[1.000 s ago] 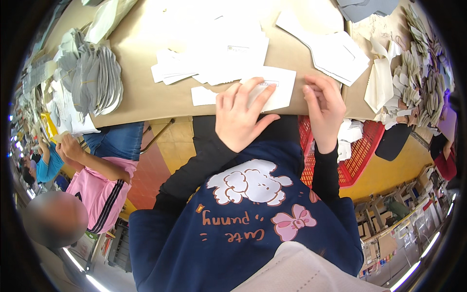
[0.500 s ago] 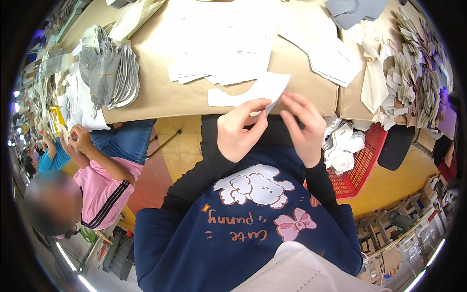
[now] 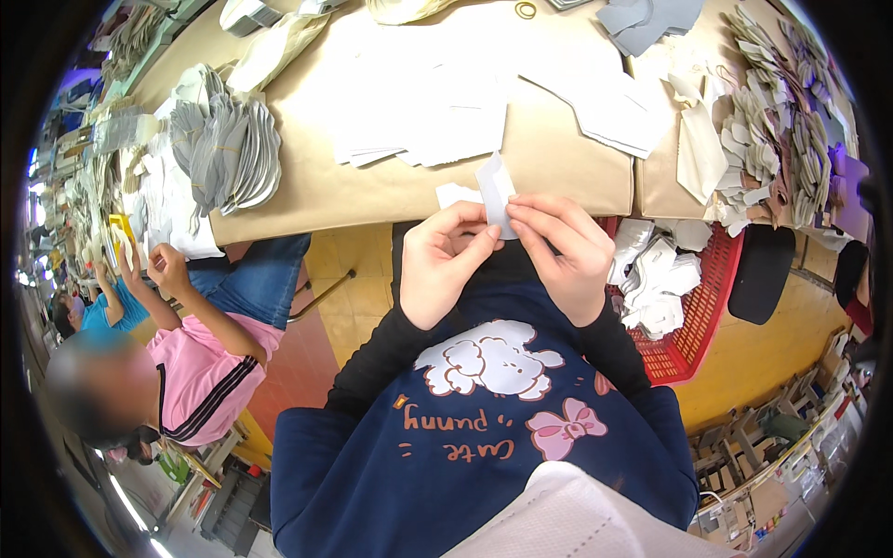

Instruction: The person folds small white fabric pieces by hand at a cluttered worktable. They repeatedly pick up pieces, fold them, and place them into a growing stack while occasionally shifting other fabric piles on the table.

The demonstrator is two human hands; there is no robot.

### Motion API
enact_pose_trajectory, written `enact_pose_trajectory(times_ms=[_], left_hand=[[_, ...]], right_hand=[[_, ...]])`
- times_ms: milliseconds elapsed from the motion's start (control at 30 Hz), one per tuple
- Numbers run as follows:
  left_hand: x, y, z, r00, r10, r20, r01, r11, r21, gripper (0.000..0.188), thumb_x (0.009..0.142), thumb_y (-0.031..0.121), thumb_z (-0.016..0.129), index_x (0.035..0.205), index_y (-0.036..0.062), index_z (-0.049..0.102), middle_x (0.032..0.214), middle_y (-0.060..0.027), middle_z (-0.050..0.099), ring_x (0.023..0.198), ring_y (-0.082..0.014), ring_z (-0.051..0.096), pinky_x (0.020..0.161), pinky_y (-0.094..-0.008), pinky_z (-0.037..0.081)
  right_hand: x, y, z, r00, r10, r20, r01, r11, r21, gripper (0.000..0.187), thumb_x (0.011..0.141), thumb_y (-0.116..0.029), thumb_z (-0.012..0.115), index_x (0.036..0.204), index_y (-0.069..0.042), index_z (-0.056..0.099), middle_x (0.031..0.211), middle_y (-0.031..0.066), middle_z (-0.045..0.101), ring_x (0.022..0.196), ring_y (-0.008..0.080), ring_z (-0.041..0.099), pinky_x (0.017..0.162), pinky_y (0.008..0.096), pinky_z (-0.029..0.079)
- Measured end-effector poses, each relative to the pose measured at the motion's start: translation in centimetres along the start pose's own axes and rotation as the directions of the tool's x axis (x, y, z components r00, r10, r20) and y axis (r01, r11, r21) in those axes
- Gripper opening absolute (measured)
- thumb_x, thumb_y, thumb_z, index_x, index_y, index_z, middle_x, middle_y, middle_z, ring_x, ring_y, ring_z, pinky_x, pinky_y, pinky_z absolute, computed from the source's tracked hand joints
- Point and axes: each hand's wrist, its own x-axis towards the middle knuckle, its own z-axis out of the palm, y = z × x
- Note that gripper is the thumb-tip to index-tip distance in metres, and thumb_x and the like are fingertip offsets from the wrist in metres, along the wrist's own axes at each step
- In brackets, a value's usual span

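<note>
Between my two hands, just in front of the table's near edge, is a thin white cut piece [image 3: 496, 191], folded over so that a greyish face shows. My left hand [image 3: 445, 256] pinches it from the left with thumb and fingers. My right hand [image 3: 563, 249] holds its right edge, thumb and fingertips pressed together on it. Part of the piece is hidden behind my left fingers. Beyond my hands, several flat white cut pieces [image 3: 428, 121] lie overlapping on the brown-covered table [image 3: 344, 193].
Grey bundled pieces [image 3: 228, 153] stand on the left of the table; more white sheets [image 3: 619, 112] and stacked pieces [image 3: 767, 139] are to the right. A red basket [image 3: 698, 339] holds white pieces below the table edge. A co-worker in a pink shirt [image 3: 209, 372] sits at left.
The white piece, spread wider before, is now folded upright between my hands. My right hand has closed onto it, and my left hand has shifted slightly down and left.
</note>
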Motion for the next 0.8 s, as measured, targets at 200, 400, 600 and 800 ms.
enact_pose_trajectory(times_ms=[200,400,600,800], left_hand=[[-0.3,0.5,0.4,0.964,0.249,0.09,-0.262,0.846,0.464,0.012,0.091,-0.004,0.067,0.102,-0.0066,0.067,0.096,-0.01,0.071,0.083,-0.0135,0.067,0.075,-0.0259,0.054],[-0.2,0.7,0.9,0.927,0.351,0.129,-0.36,0.743,0.564,0.014,0.087,-0.004,0.069,0.1,-0.0048,0.068,0.09,-0.0115,0.071,0.077,-0.0177,0.07,0.071,-0.0276,0.055],[-0.2,-0.2,1.1,0.947,0.299,0.115,-0.317,0.826,0.466,0.013,0.086,-0.004,0.068,0.098,-0.0055,0.065,0.091,-0.0124,0.07,0.078,-0.0179,0.07,0.071,-0.0273,0.057],[0.1,-0.7,0.7,0.98,0.186,0.077,-0.2,0.934,0.296,0.013,0.087,-0.004,0.068,0.099,-0.0067,0.063,0.091,-0.0106,0.069,0.081,-0.0149,0.07,0.077,-0.0274,0.058]], right_hand=[[-0.2,-0.4,-0.8,0.991,-0.13,0.029,0.133,0.976,-0.171,0.018,0.076,0.007,0.075,0.093,0.003,0.072,0.093,0.0117,0.073,0.08,0.0254,0.072,0.069,0.0316,0.058],[-0.1,0.1,-1.2,0.983,-0.175,0.051,0.182,0.957,-0.224,0.018,0.073,0.007,0.075,0.09,0.002,0.07,0.092,0.0103,0.072,0.077,0.0244,0.072,0.066,0.0314,0.058],[-0.1,0.5,-1.3,0.998,-0.067,0.009,0.068,0.99,-0.126,0.017,0.074,0.007,0.075,0.089,0.0,0.07,0.091,0.0095,0.072,0.077,0.0227,0.072,0.067,0.03,0.057],[-0.3,0.5,-1.5,1.0,0.004,0.028,-0.004,1.0,-0.007,0.014,0.077,0.007,0.075,0.089,0.002,0.071,0.095,0.0107,0.073,0.081,0.0215,0.072,0.069,0.0293,0.058]])
